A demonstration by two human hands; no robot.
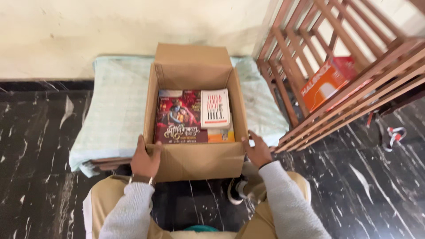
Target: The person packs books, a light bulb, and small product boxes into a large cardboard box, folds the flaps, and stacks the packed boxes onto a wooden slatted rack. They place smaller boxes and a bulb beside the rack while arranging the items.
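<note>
Both hands gripped the cardboard box [195, 161] at its near corners. In the head view, the left hand [144, 160] was closed over the near-left corner, fingers wrapped onto the front wall and thumb on the rim. The right hand [256, 150] held the near-right corner with its fingers partly spread against the side wall; its grip was looser than the left, though contact with the box was clear.

The box stood open, its flaps up, with its far part on a pale green folded mat [110, 115] and its near edge over the dark marbled floor [40, 150]. Inside the box, a large dark red book [179, 117] lay flat against the left wall. A white book [215, 107] lay just beside it toward the right wall, resting on top of an orange book [221, 135] whose near edge showed beneath it.

Right of the box stood a wooden slatted rack [310, 57], tilted against the wall. An orange carton [325, 82] sat behind its slats. Past the rack, well apart from the box, a small red and white object [394, 135] lay on the floor. Near the box's front wall, between the person's knees, a shoe [237, 190] was partly visible.
</note>
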